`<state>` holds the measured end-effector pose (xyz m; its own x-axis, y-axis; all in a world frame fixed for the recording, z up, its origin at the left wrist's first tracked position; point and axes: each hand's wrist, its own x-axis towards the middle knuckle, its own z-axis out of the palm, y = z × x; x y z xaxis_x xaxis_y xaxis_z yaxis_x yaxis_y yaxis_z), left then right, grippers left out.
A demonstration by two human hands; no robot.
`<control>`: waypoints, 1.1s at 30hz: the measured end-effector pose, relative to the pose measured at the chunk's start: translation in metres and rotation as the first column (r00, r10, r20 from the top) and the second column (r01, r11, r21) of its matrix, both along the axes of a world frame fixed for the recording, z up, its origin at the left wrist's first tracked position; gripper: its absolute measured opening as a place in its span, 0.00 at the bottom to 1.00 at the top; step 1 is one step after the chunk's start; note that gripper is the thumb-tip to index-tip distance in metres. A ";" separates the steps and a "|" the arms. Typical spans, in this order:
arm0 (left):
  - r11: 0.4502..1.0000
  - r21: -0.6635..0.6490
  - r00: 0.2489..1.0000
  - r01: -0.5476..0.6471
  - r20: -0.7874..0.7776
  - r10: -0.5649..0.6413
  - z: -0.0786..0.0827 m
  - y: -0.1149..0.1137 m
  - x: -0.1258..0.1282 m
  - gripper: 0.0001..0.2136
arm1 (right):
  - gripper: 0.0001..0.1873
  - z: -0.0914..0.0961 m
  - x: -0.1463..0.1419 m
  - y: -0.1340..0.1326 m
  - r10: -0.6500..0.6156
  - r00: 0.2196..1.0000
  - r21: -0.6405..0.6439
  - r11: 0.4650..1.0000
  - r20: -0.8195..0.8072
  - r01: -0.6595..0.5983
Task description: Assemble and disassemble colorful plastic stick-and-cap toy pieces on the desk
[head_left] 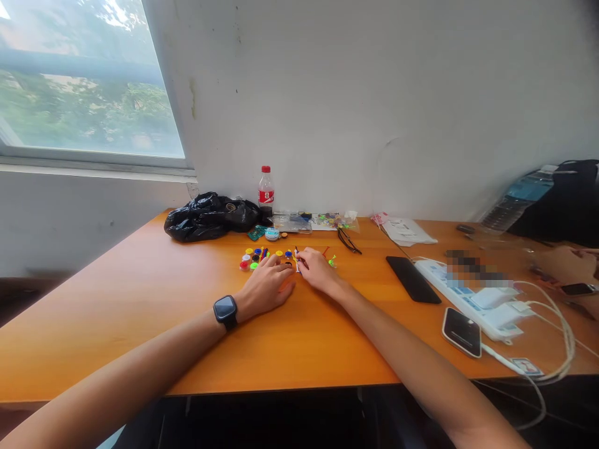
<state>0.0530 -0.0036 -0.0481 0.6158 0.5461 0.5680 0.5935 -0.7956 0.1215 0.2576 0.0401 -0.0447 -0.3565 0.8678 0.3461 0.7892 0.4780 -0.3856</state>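
My left hand [266, 285], with a black watch [225, 310] at the wrist, lies palm down on the wooden table, its fingers stretched out and the thumb apart. Its fingertips reach over a cluster of small round coloured pieces, among them a red piece [244, 265], a yellow piece [249, 251] and a bright green piece [254, 266]. Beside it, my right hand [319, 269] is closed in a pinch around small slim pieces, too small to name. A thin bright green piece [332, 261] lies just right of that hand. The palms hide part of the cluster.
Behind the pieces are a black plastic bag [210, 218], a red-capped bottle [266, 192], a clear bag [292, 223] and a black strap-like item [349, 241]. To the right lie a dark phone [412, 279], a white power strip [461, 302] with cables and a charging phone [462, 332]. Another person's hand [564, 265] shows far right.
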 end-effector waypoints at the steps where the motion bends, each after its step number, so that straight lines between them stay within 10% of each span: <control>1: 1.000 -0.001 1.000 -0.008 -0.002 0.008 0.000 0.000 0.000 0.04 | 0.08 0.000 0.000 -0.001 0.005 1.000 -0.002 1.000 0.004 -0.005; 33: 0.996 0.024 0.992 -0.084 -0.089 0.085 -0.006 0.011 -0.011 0.06 | 0.08 -0.008 -0.017 -0.015 0.155 0.988 0.014 0.988 -0.022 -0.155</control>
<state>0.0417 0.0073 -0.0542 0.6172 0.5871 0.5237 0.6664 -0.7440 0.0486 0.2405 0.0255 -0.0530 -0.4786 0.7981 0.3661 0.6960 0.5990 -0.3959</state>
